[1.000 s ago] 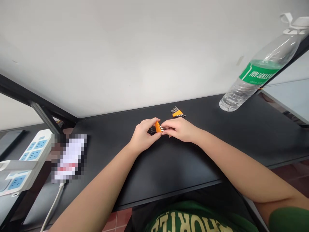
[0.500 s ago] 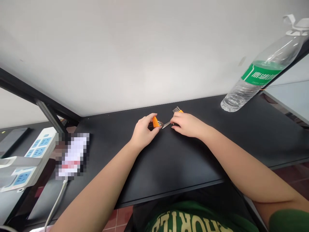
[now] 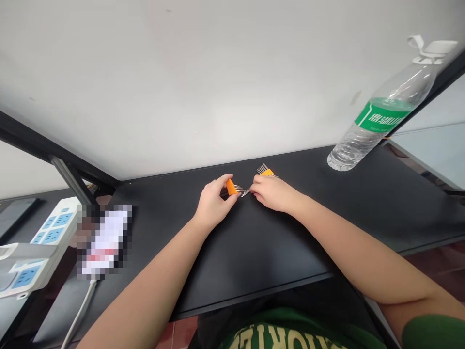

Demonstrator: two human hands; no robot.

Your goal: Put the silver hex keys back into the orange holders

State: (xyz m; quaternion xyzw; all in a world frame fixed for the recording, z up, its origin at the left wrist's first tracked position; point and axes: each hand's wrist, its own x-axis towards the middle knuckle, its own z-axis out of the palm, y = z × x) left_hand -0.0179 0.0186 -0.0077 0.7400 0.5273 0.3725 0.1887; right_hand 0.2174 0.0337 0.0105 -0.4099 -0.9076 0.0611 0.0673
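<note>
On the black table [image 3: 254,257], my left hand [image 3: 214,201] pinches an orange piece [image 3: 231,187] between thumb and fingers, with curved metal prongs [image 3: 239,188] pointing right from it. My right hand [image 3: 271,191] has its fingers closed on thin metal prongs [image 3: 246,192] whose tips reach toward the left hand's piece. Whether the two sets of prongs touch is too small to tell. Just behind the right hand lies another orange piece [image 3: 268,172] with a row of straight metal prongs [image 3: 262,168]; its near side is partly hidden by that hand.
A large water bottle [image 3: 374,116] with a green label stands at the back right by the wall. To the left lie a blurred-out phone-like object [image 3: 105,240] with a white cable [image 3: 80,308] and a white power strip [image 3: 54,237]. Black frame bars flank the table.
The view has shifted slightly. My right hand's fingers have closed further around the thin prongs, and more of the orange piece behind it shows. The left hand keeps its grip.
</note>
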